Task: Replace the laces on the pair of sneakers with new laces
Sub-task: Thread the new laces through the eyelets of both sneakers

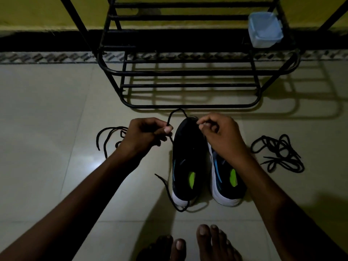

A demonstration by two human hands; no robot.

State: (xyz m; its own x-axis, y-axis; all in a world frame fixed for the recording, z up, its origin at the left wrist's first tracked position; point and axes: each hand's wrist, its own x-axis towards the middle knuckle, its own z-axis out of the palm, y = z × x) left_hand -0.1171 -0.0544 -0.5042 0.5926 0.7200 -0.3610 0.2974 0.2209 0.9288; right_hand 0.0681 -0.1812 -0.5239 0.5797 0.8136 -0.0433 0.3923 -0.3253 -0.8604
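Note:
Two dark sneakers with white soles stand side by side on the floor, the left sneaker (188,159) and the right sneaker (227,185), toes pointing away from me. A black lace (176,113) arches between my hands above the left sneaker's toe. My left hand (146,134) pinches one part of it, and the lace's tail trails down past the shoe's heel (169,194). My right hand (221,132) pinches the other part at the toe. A loose black lace (107,136) lies at the left, partly hidden by my left hand. A tangled heap of black laces (278,153) lies at the right.
A black metal shoe rack (188,106) stands just beyond the sneakers against a yellow wall. A clear plastic container (264,30) sits on its upper right shelf. My bare feet (197,243) are at the bottom edge. The floor is pale tile.

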